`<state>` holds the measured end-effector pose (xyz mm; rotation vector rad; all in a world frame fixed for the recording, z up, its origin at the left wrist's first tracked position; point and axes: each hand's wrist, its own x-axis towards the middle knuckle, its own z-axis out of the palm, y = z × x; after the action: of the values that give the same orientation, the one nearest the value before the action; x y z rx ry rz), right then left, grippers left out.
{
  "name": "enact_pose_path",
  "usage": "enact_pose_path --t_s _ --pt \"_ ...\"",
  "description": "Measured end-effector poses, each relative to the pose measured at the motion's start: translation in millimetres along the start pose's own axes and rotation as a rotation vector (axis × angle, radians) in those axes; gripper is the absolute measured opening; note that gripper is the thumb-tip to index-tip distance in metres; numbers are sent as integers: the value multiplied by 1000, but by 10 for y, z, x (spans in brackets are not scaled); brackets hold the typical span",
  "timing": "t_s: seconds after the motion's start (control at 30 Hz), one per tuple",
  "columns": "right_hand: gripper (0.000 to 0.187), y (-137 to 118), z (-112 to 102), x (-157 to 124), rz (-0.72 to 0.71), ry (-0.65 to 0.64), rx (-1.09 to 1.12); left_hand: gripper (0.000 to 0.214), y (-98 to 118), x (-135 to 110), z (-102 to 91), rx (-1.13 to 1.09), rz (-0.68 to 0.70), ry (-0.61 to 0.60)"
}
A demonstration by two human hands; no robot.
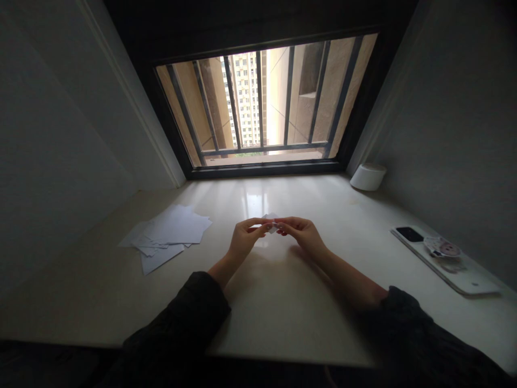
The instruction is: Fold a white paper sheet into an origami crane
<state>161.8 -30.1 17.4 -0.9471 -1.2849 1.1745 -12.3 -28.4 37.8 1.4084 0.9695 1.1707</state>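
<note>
A small folded piece of white paper (270, 222) is held just above the pale table (283, 302) at the middle of the view. My left hand (244, 238) pinches its left side with fingers closed. My right hand (301, 233) pinches its right side, fingers also closed. Both forearms in dark sleeves reach in from the bottom edge. Most of the paper is hidden by my fingertips.
A loose pile of white paper sheets (167, 234) lies at the left of the table. A white phone (444, 257) with a round sticker grip lies at the right. A white roll (368, 176) stands by the barred window (262, 102) at the back.
</note>
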Motion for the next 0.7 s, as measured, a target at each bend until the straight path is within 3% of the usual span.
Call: enact_pose_path --t_s 0.27,0.7 --pt "24 -66 47 -39 -10 29 -3 24 -26 7 51 -49 13 110" --pt "20 -79 70 -50 -80 143 -49 23 -61 -26 138 -172 -1 150"
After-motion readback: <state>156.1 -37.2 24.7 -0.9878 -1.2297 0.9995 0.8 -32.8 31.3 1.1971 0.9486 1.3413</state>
